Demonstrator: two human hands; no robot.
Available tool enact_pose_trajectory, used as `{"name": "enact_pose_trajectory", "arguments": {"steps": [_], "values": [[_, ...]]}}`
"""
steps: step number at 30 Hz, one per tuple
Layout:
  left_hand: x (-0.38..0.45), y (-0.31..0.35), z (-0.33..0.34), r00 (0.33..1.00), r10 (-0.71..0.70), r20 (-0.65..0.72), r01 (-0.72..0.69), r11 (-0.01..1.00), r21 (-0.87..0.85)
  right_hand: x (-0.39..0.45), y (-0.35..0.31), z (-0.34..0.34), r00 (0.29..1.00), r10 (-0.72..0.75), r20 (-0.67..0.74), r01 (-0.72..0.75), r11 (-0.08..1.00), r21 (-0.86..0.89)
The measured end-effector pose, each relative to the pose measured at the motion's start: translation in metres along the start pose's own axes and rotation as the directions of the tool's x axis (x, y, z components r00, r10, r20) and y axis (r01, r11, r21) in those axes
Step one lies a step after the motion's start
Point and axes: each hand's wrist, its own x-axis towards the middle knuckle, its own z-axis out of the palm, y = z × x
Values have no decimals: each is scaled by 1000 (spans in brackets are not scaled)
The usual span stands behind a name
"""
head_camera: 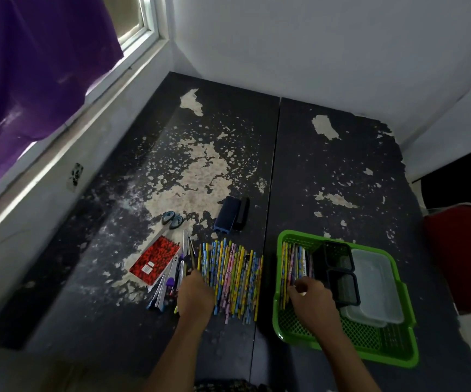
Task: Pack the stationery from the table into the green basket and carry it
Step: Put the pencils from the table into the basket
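left hand (196,292) curled at near end of patterned pencil row (233,278), long axes pointing away; right hand (310,299) pinching pencils inside green plastic basket (285,323) just right.

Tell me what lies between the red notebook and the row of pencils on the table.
In the head view, a loose bunch of pens lies between the notebook and the pencils; the left hand reaches to their near ends.

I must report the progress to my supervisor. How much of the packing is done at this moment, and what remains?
Done: some pencils already lie in the green basket, beside a black organiser and a clear box.

In hand: the right hand is at those pencils; the left hand reaches the pencil row on the table.

Left: that row, pens, red notebook, two small blue items, dark blue case, then carrying.
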Motion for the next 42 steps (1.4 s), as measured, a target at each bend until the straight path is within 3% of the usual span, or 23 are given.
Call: {"name": "enact_pose_trajectory", "arguments": {"steps": [5,9,12,15,17,19,21,24,29,36,42], "values": [[-2,26,-13,997,79,-14,-79,952,-295,1,-7,-5,996,-87,-37,89,994,60],[-14,84,-18,979,118,169,17,771,-636,0,-32,-8,971,-236,24,225,947,227],[-31,116,-9,964,179,197,-5,753,-659,-2,-42,-10,937,-335,96,289,901,322],[-40,122,2,951,200,237,35,690,-723,5,-28,-10,954,-297,50,270,917,293],[-40,114,6,964,172,202,2,758,-652,11,-15,-10,981,-194,3,187,952,242],[-34,93,8,984,161,76,-111,891,-441,18,-4,-8,993,-98,-57,106,983,147],[-23,65,11,984,179,18,-168,948,-271,28,6,-6,995,-68,-75,69,998,12],[-13,25,21,984,176,39,-172,981,-85,40,6,-4,996,-74,-39,66,980,-187],[-13,3,35,981,169,93,-173,984,40,51,-2,-5,992,44,119,-1,940,-340],[-16,14,35,994,98,48,-106,968,228,50,-5,-2,995,69,66,-43,943,-330],[-15,18,31,996,87,35,-93,966,240,34,-16,-4,998,-62,0,60,978,-201]]}}
